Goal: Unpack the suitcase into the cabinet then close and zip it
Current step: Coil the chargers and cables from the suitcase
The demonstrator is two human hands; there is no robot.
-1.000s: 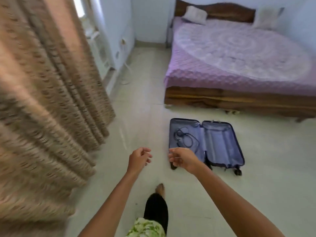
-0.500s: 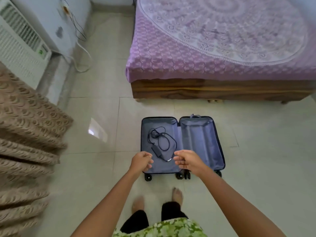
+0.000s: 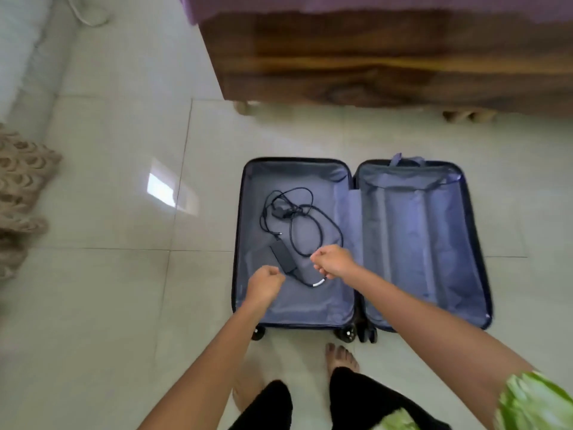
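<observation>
On the tiled floor [image 3: 117, 187], at roughly five o'clock in the head view, the suitcase [image 3: 415, 243] lies fully open, hinge running twelve to six, wheels toward the person. Its left half holds the only visible item: a black charger [image 3: 282, 253], the adapter brick resting near the middle of that half with its cable looped loosely toward twelve o'clock and a white-tipped end trailing toward six. The right half appears bare of contents.

Both hands hang above the left half. The left hand [image 3: 265, 282] is at seven o'clock from the brick, fingers curled, holding nothing. The right hand [image 3: 335, 262] is at three o'clock from the brick, just above the cable loop, fingers likewise curled and empty; contact with the cable is not evident.

Judgement: the brick's long axis runs about eleven to five, between the two hands; the right hand is nearer the cable, the left nearer the brick. Loose loops may snag when lifted.

Surroundings: a wooden bed frame [image 3: 372, 57] at twelve o'clock, a patterned curtain [image 3: 21, 193] at nine. The cabinet is not in view.
</observation>
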